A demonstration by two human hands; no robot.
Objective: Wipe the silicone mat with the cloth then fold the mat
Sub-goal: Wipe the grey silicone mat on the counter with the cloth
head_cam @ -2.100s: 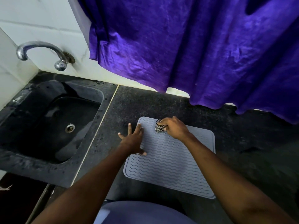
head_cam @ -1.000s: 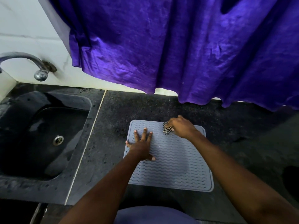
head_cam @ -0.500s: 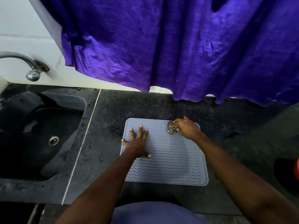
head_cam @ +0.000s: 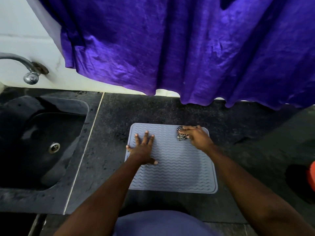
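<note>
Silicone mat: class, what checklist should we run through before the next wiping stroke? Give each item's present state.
1. Grey wavy-ribbed silicone mat lies flat on the black stone counter: ok.
2. Left hand presses the mat's left side, fingers spread: ok.
3. Right hand holds the black-and-white checked cloth on the mat's far right corner: ok.
4. Purple curtain hangs clear of the mat: ok.
5. Mat surface clean: cannot tell.

Mat (head_cam: 179, 171) on the counter (head_cam: 153, 111), lower centre; sink (head_cam: 34, 195) left of it, tap (head_cam: 22, 61) upper left, curtain (head_cam: 170, 48) across the top. Left hand (head_cam: 143, 150) on the mat's left side; right hand (head_cam: 198, 138), apparently partly over the cloth (head_cam: 181, 136), at its upper right corner.
</note>
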